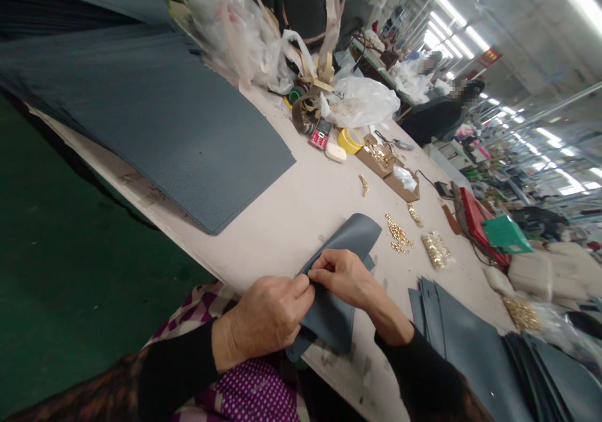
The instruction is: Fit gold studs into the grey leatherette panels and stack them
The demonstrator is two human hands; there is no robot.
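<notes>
We find the left hand (pixel 268 315) and right hand (pixel 343 278) both pinched shut on the grey leather piece (pixel 338 253), lying at the table (pixel 301 202) edge, just beside the gold fittings (pixel 399 234).
</notes>
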